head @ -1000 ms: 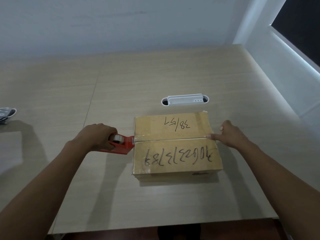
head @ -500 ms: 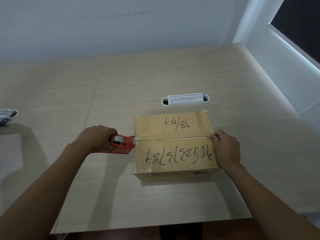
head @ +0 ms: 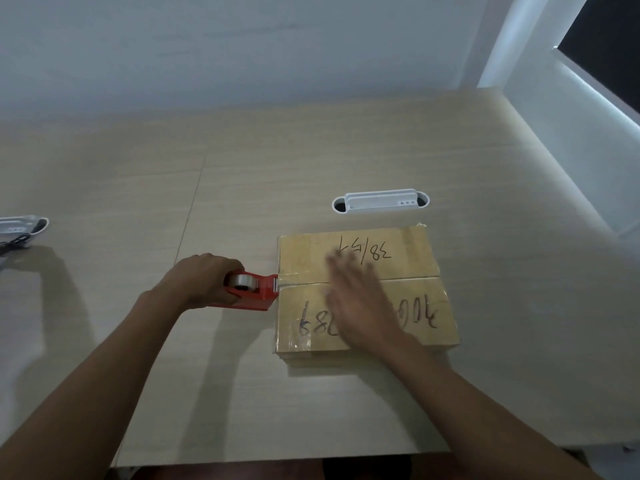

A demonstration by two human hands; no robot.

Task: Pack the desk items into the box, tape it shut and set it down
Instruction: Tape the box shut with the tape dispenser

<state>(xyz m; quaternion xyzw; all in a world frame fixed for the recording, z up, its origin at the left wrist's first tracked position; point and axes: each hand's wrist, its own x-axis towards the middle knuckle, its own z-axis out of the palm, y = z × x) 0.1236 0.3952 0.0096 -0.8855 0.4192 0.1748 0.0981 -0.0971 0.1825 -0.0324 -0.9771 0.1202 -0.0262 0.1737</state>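
- Head view: the box [head: 363, 289] sits closed on the table [head: 242, 188], near the front edge and a little right of centre, with handwritten numbers on both top flaps.
- The seam [head: 408, 279] between the flaps runs left to right, along the box's long axis, and clear tape looks to be laid over it, though its shine is faint.
- The left hand [head: 201, 282] has its fingers curled round the handle of the red dispenser [head: 252, 289], which touches the left end of the box, right where the seam meets that edge.
- A clear roll [head: 242, 282] sits in the dispenser; whether the tape is already cut I cannot tell.
- The right hand [head: 360, 306] lies over the middle of the box top, fingers [head: 341, 268] straight and spread, holding nothing; it is blurred, so I cannot tell if the palm presses down or just skims the cardboard.
- The relation that matters: the seam lies straight under the right hand and stretches away from the dispenser to the right, so a smoothing stroke would run along that line.
- The left hand is nearer the tape's end at the left edge and is the one to tear it off, in my judgement; the right is nearer the seam.
- A white cable tray [head: 381, 201] is set in the table beyond the box, well apart from both hands.
- A grey object [head: 22, 226] lies at the far left edge, partly out of frame.
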